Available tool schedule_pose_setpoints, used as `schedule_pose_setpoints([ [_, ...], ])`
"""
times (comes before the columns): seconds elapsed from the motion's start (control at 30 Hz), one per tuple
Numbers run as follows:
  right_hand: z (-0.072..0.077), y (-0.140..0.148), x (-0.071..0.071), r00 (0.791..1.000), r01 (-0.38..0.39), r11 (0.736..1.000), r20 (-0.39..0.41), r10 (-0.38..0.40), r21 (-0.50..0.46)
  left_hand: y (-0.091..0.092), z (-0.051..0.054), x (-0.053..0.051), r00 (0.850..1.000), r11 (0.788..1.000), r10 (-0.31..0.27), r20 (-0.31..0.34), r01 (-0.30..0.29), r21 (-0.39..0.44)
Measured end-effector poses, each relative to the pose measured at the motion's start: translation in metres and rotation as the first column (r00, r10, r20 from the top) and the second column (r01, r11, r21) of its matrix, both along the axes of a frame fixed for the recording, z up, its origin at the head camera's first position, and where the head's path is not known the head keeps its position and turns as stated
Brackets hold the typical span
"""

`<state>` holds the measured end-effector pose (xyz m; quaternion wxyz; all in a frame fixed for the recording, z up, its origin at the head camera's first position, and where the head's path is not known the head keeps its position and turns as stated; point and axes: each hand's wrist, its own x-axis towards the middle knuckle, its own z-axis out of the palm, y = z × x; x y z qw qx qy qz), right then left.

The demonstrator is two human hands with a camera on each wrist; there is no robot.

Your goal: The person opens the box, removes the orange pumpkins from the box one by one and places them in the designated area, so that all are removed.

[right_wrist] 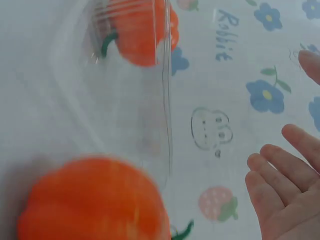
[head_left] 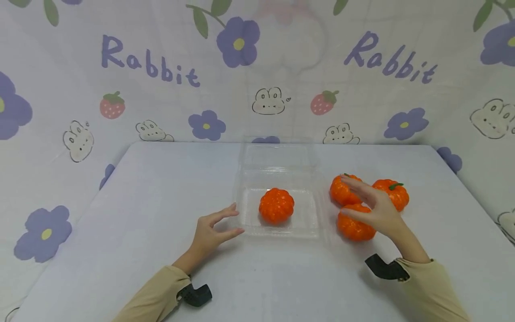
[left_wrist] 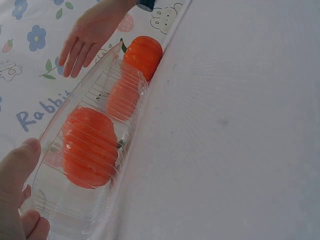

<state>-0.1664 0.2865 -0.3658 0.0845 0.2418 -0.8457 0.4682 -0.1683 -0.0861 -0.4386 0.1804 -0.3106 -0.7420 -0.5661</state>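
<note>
A clear plastic box point(head_left: 281, 232) lies on the table, its hinged lid point(head_left: 277, 156) laid back behind it. One small orange pumpkin point(head_left: 276, 205) sits inside, stem turned out of sight in the head view. My left hand point(head_left: 211, 229) is at the box's left side, thumb and fingers spread apart; whether they touch the wall I cannot tell. Right of the box, my right hand point(head_left: 380, 210) hovers with parted fingers over a group of pumpkins. It partly covers a near pumpkin point(head_left: 356, 228) and a far-left pumpkin point(head_left: 340, 193); another pumpkin point(head_left: 394, 194) with a green stem lies behind it.
A white cloth covers the table point(head_left: 161, 188). Behind it hangs a printed curtain point(head_left: 161, 107) with flowers, rabbits and strawberries. Dark curved pieces point(head_left: 387, 267) are attached at both sleeve cuffs.
</note>
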Motion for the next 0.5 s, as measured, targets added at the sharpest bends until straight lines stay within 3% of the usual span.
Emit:
schedule_pose_setpoints([
  [0.17,0.001,-0.029,-0.012,0.998,-0.049,0.998,0.045,0.048,0.030,0.000,0.002,0.001,1.000,1.000,0.014,-0.025,-0.014,-0.005],
  [0.27,0.010,-0.049,-0.014,0.994,-0.089,0.995,0.071,0.086,0.040,0.000,0.003,0.001,1.000,1.000,0.014,-0.004,-0.014,-0.008],
  [0.5,0.019,-0.083,-0.017,0.982,-0.188,0.982,0.030,0.187,0.033,-0.001,0.002,0.001,1.000,1.000,0.011,0.018,-0.011,-0.016],
])
